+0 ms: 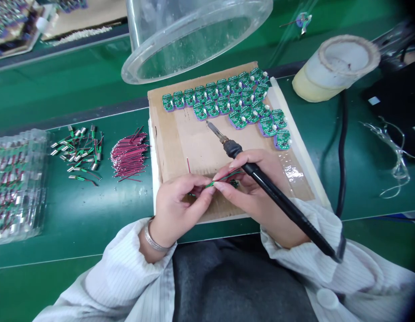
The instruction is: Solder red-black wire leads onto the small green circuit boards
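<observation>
Your left hand (178,214) is closed in a tight pinch on a thin pair of green-and-red wires (224,178), and your right hand (250,192) is closed around the black grip of a soldering iron (274,194), with its fingertips (219,185) reaching in to the same wires. The wires sit between your two hands, just above a cardboard sheet (190,138). They look light and limp, likely to bend and slip rather than push back, so hold them close to the end, where a short length stays easiest to steer. A small dark part lies just under them by your right hand, too hidden to name.

The iron's metal tip (210,126) points ahead of your right hand, just short of the green circuit boards (237,100). It is rigid, and probably hot, so keep it away from your fingers. Those purple-edged boards lie in rows and look fragile around their small mounted parts. To the left of your left hand are red-and-black wires (128,156), metal cylinders with leads (76,150) and clear plastic trays (18,185) on the green tabletop (93,232). Room is tight ahead, where the boards crowd the cardboard sheet's far side.
</observation>
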Available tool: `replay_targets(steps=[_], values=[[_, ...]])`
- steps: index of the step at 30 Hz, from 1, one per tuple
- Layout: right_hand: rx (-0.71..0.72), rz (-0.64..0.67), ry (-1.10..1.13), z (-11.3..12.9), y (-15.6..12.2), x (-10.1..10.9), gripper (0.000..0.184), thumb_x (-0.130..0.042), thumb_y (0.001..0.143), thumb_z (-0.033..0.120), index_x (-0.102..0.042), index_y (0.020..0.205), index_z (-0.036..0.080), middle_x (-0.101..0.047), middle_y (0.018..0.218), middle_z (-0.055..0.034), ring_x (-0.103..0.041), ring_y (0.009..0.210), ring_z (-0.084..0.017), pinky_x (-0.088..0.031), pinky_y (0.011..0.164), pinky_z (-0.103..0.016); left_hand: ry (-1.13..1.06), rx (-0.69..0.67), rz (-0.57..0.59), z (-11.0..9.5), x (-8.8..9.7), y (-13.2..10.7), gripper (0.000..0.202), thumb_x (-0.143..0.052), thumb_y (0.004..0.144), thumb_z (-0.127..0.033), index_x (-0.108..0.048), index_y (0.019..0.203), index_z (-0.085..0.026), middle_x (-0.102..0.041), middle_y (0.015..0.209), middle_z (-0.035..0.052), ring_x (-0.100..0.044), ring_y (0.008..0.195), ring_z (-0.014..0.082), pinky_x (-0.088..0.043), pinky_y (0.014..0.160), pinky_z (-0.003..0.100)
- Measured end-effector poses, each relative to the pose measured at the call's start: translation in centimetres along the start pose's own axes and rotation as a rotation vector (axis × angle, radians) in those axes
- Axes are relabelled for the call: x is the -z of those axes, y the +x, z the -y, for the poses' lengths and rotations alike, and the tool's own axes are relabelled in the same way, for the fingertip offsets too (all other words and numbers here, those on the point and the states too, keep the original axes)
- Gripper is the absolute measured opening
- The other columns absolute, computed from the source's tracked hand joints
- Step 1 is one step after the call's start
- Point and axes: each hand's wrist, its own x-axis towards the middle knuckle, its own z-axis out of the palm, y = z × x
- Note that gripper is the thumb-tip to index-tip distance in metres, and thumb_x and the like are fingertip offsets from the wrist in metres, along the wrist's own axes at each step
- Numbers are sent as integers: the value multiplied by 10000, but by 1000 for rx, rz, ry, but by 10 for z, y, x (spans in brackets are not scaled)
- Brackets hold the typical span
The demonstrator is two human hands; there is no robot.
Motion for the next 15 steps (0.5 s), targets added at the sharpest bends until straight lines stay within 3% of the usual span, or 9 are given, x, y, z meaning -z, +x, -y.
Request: replay_targets(steps=[15], values=[[-103, -51, 31, 17, 3, -3, 338, -767, 731, 139, -516, 929, 248, -687, 806, 42, -723, 742, -146, -604, 651, -250, -177, 61, -8, 5, -3, -6, 92, -703, 815, -109, -690, 865, -184, -729, 728, -8, -684, 610, 101, -559, 595, 190]])
